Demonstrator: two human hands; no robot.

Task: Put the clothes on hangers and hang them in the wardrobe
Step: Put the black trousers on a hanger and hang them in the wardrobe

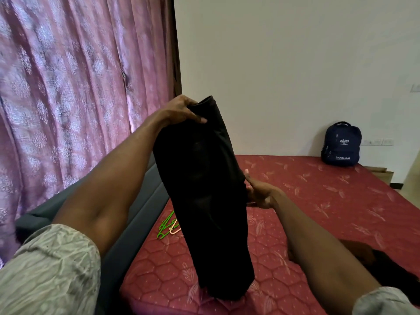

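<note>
A long black garment (pixel 204 189) hangs upright over the red mattress (pixel 318 201), its lower end touching the mattress. My left hand (pixel 181 110) grips its top edge, raised high. My right hand (pixel 259 194) holds the garment's right side about halfway down, thumb up. Green and peach plastic hangers (pixel 168 228) lie on the mattress behind the garment, partly hidden by it. More dark clothing (pixel 386 262) lies on the mattress at the lower right, behind my right forearm.
A grey bed frame (pixel 136 223) runs along the left of the mattress, with a pink patterned curtain (pixel 79 87) beyond it. A navy backpack (pixel 341 144) leans against the white wall at the far right corner of the mattress.
</note>
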